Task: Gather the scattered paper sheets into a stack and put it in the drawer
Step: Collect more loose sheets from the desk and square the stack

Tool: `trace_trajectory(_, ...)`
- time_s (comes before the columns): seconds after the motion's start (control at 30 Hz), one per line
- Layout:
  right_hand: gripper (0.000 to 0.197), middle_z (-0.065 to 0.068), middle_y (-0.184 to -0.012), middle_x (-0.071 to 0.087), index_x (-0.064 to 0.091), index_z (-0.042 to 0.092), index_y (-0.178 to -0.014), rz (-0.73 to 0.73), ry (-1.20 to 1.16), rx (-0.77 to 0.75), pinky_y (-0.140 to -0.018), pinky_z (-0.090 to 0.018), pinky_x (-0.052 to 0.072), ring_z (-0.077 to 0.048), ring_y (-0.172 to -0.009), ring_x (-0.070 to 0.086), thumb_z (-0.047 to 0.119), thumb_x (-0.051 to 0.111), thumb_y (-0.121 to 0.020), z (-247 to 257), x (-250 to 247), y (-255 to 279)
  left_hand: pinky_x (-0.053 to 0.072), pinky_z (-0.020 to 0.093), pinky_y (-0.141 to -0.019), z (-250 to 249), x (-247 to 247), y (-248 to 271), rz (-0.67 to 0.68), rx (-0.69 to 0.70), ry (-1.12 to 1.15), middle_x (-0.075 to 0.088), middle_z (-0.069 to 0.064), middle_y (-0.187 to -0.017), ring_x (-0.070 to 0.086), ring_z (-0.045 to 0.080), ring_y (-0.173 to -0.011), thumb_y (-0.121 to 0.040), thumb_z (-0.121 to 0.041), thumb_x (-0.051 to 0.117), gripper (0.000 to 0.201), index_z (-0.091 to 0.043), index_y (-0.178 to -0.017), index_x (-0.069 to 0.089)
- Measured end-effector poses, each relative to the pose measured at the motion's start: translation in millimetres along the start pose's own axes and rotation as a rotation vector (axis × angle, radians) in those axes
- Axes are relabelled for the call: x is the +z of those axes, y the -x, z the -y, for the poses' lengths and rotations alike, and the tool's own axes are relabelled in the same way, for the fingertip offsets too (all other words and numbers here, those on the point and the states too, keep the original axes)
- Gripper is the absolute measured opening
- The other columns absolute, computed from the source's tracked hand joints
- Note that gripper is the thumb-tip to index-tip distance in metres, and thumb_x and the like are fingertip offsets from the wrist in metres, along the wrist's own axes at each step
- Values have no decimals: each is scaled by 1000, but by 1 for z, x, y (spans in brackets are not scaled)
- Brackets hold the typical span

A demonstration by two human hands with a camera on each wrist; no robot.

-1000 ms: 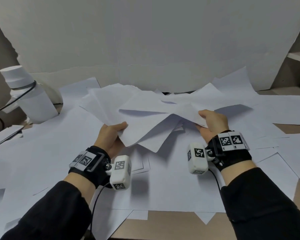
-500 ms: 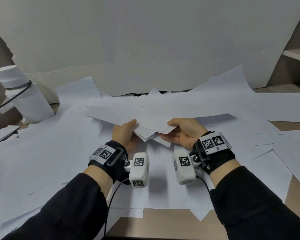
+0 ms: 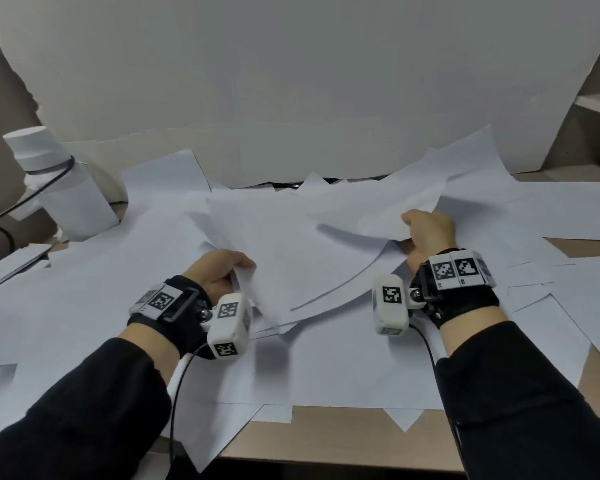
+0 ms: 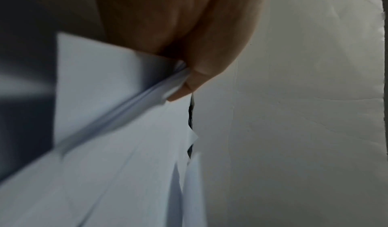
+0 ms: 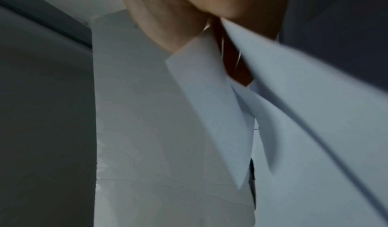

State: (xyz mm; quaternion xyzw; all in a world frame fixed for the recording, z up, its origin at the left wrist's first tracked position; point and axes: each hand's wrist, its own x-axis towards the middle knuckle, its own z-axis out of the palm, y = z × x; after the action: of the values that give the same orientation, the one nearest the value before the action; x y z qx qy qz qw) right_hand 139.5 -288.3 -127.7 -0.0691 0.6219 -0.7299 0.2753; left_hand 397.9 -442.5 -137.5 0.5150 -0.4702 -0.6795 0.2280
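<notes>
- Plain white paper sheets (image 3: 291,258) cover a light brown wooden table (image 3: 333,431).
- Black sleeves (image 3: 520,403); black wrist straps with white blocks (image 3: 388,303) bearing black-and-white square codes.
- At ten o'clock, a white cylindrical lamp (image 3: 59,188) ringed by a black cable.
- Off-white backboard (image 3: 291,81).

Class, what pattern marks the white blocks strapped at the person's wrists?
Black-and-white square codes on each white block, clearest in the head view.

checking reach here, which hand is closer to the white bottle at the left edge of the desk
Left. The left hand grips paper sheets to the right of the white bottle and nearer the person. The right hand holds sheets much farther right.
</notes>
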Motion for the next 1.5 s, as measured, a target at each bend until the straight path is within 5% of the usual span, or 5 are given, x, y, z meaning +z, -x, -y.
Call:
trace_trajectory(0.5, 28, -17, -102, 72, 62, 7, -111, 493, 331, -46, -79, -49, 59, -31, -84, 72, -8, 61, -87, -6, 14, 11, 62, 44, -69, -6, -15, 14, 308, 5, 243, 73, 14, -118, 75, 32, -98, -98, -60, 47, 58, -12, -105, 80)
trace_trajectory(0.7, 49, -1, -85, 69, 60, 16, -128, 540, 543, -106, -52, -19, 52, -10, -61, 69, -10, 54, -86, -7, 15, 11, 60, 41, -54, -8, 4, 13, 201, -93, -37, 76, 17, -89, 75, 31, -69, -99, -18, 58, 20, -5, -114, 62)
trace_trajectory(0.83, 50, -1, -91, 68, 59, 7, -134, 523, 610, -113, -92, -30, 52, -23, -93, 68, -10, 62, -86, -16, 21, 11, 55, 36, -40, -10, 18, 11, 122, -105, -105, 70, 15, -66, 68, 28, -48, -99, -7, 54, 10, 0, -93, 58)
trace_trajectory(1.23, 10, -12, -96, 57, 57, 14, -80, 31, 702, -114, -78, -37, 56, -24, -81, 55, 9, 62, -86, 21, 10, -7, 52, 47, -79, -11, -4, 4, -19, 89, -192, 63, 24, -110, 61, 39, -94, -92, 16, 50, 31, 5, -121, 54)
trace_trajectory(1.5, 48, -19, -118, 61, 48, -9, -130, -165, 864, 33, -73, -32, 44, -31, -89, 58, 14, 62, -90, 43, -16, -29, 56, 42, -73, -24, -28, -9, 51, 249, 49, 63, 25, -115, 63, 37, -98, -91, 16, 51, 40, 3, -129, 54)
